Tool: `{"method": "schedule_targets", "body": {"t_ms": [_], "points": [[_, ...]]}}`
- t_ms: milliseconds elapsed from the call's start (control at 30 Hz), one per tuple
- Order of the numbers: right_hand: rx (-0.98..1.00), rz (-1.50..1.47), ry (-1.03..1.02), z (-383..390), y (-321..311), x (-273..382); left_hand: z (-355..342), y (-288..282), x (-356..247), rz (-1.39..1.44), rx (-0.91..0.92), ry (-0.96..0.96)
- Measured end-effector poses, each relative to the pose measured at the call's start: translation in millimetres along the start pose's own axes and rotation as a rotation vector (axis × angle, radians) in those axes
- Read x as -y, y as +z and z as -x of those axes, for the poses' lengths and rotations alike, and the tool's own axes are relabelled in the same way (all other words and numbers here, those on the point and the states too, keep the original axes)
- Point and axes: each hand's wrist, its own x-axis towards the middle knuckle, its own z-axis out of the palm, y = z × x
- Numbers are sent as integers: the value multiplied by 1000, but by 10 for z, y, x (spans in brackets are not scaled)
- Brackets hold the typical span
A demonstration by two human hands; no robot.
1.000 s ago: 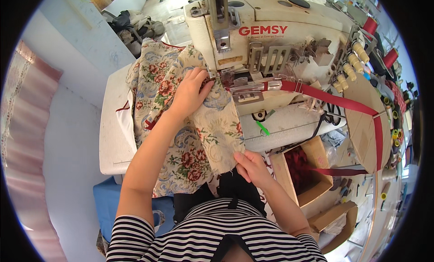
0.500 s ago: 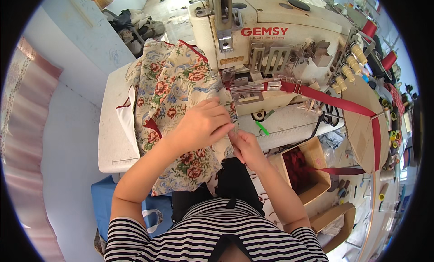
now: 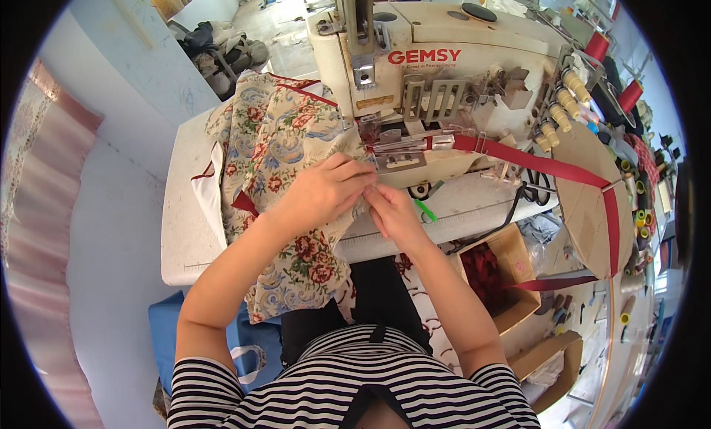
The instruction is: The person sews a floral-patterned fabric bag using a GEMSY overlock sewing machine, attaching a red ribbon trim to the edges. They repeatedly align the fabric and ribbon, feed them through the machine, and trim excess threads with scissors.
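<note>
A floral tapestry fabric (image 3: 278, 133) with red binding lies over the left part of the sewing machine table and hangs off the front edge. My left hand (image 3: 326, 188) rests on it, fingers curled and gripping the cloth near its right edge. My right hand (image 3: 392, 216) pinches that same raw edge, its fingertips nearly touching the left ones. Just beyond both hands, the cloth edge runs under the head of the sewing machine (image 3: 444, 44). A dark red binding tape (image 3: 518, 156) feeds through a metal folder (image 3: 415, 144) toward the needle area, where the stitching point is hidden.
A bright green tool (image 3: 425, 210) lies on the table (image 3: 370, 245) right of my hands. The tape passes a cardboard disc (image 3: 589, 207) and reaches a cardboard box (image 3: 522, 303) of red material. Thread cones (image 3: 566, 103) stand at right. A blue bag (image 3: 167, 322) sits below left.
Both hands have moved a little away from me, the right one also leftward. The fabric's upper part has slid farther back, and its hanging right edge has drawn left, baring the table's front.
</note>
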Motion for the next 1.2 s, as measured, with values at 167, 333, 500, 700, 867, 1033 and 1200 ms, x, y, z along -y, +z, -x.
{"method": "schedule_targets", "body": {"t_ms": [167, 333, 500, 700, 867, 1033, 1200], "points": [[-98, 452, 13, 439, -115, 123, -2, -3, 41, 0, 22, -8], [-778, 1215, -376, 1217, -1123, 858, 27, -33, 18, -6, 2, 0], [-976, 1744, -403, 1510, -2287, 1603, 17, -39, -3, -13, -6, -10], [-976, 1786, -186, 1448, -2723, 1718, 11, 17, 29, -13, -26, 26], [-691, 1509, -656, 923, -1552, 1576, 47, -22, 26, 2, 16, -25], [-731, 1282, -842, 764, -655, 1342, 62, -33, 55, 6, 4, 3], [-268, 519, -225, 559, -128, 200, 42, 17, 94, 12, -32, 50]]}}
